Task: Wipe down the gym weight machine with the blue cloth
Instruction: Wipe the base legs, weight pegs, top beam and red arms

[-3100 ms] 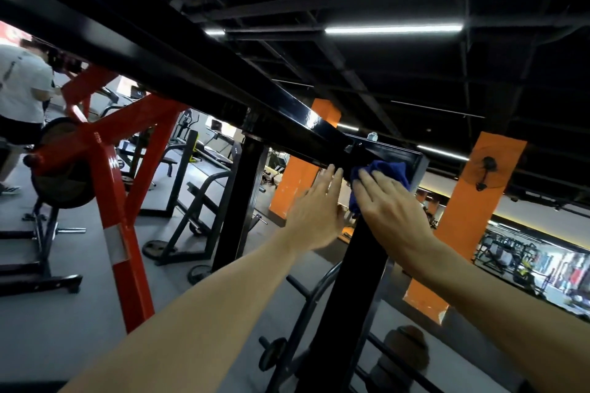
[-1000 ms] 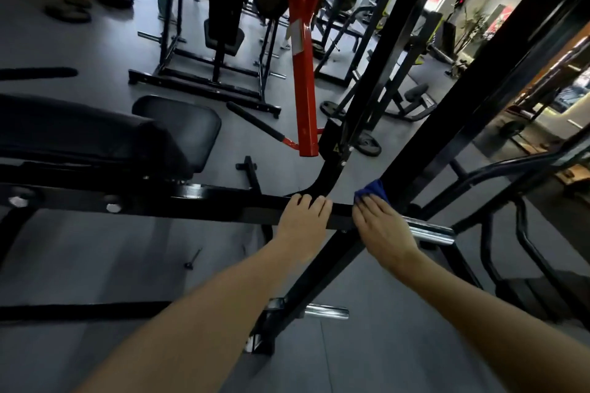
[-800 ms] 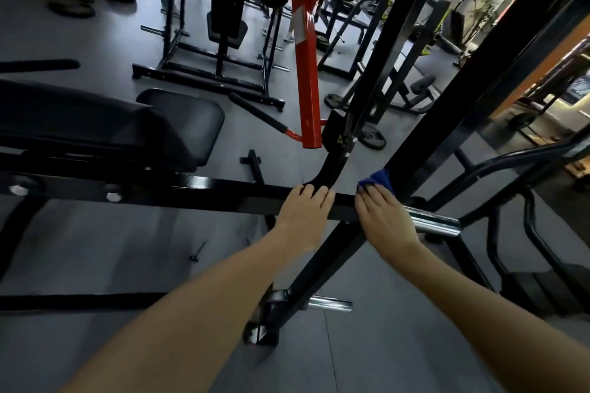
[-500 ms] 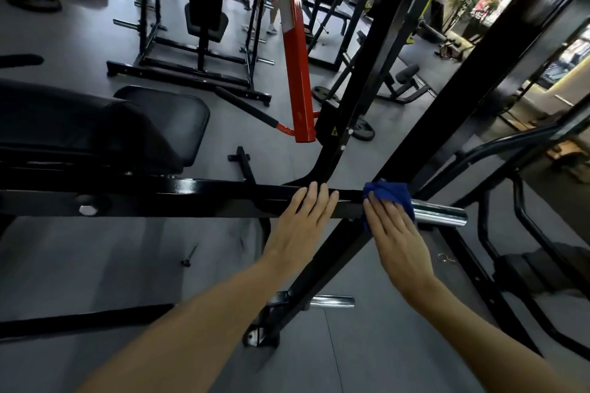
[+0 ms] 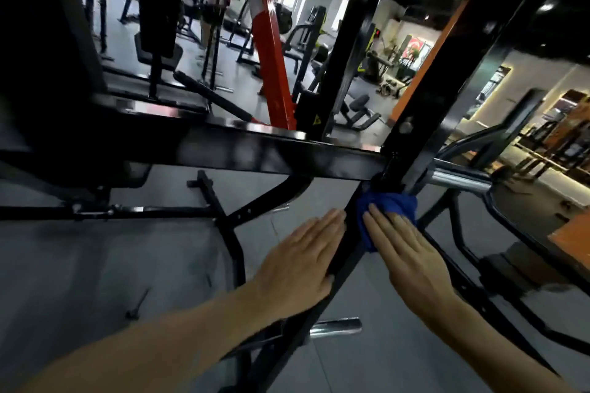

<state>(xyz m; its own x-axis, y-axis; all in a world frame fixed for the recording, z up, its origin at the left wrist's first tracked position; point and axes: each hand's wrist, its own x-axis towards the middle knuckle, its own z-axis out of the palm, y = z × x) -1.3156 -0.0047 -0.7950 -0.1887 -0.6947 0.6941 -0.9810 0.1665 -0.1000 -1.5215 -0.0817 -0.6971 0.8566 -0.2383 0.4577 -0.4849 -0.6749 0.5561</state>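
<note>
Both my hands have dropped off the horizontal black crossbar [image 5: 255,150] and now lie on the slanted black strut [image 5: 343,252] that runs down from the joint toward seven o'clock. My right hand [image 5: 405,252] is flat, fingers straight and close together, pressing the blue cloth [image 5: 388,206] against the strut — nothing is curled round it, the palm and fingers simply pin it. It sits bunched under and ahead of my fingertips, at twelve o'clock from my right hand, just below the joint where the crossbar meets the tall black upright [image 5: 447,80]. My left hand [image 5: 303,260] lies at nine o'clock from the right one, also flat and open, fingers straight, its thumb edge touching the strut's left side; it holds nothing.

Outward from the cloth, at two o'clock, a chrome sleeve [image 5: 459,177] sticks out past the upright. At six o'clock from my hands, lower on the frame, a second, shorter chrome peg [image 5: 335,327] juts out over the grey floor [image 5: 95,265]. At ten o'clock beyond the crossbar stands a red post [image 5: 271,57] with a pale band — part of another machine — and further benches and racks fill the room behind it. The frame is blurred, so small fittings on the joint are hard to make out.
</note>
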